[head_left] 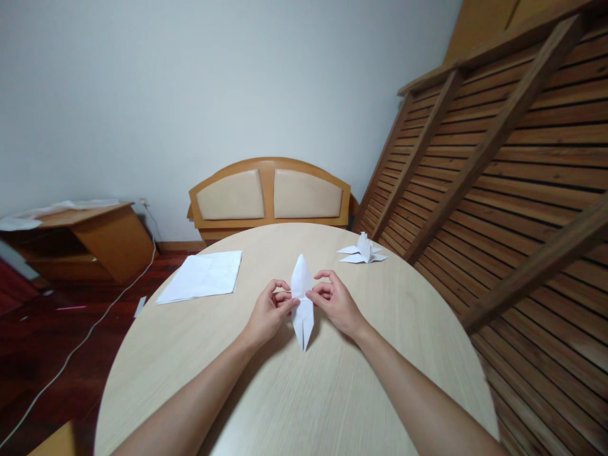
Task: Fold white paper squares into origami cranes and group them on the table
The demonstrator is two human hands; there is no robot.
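Note:
A long, narrow piece of folded white paper (302, 280) is held just above the middle of the round table (266, 405). Its upper part is a single pointed flap, and its lower end splits into two narrow points. My left hand (272, 310) pinches its left edge near the middle crease, thumb on top. On the opposite edge, my right hand (335, 300) grips it between thumb and fingers. Finished folded paper figures (365, 251), with several pointed white tips, stand at the table's far right.
White paper sheets (202, 275) lie stacked at the table's left. Behind the table is a padded wooden headboard (268, 161). A slatted wooden frame (498, 158) leans along the right side. A low cabinet (107, 244) and a white cable (102, 316) are at left.

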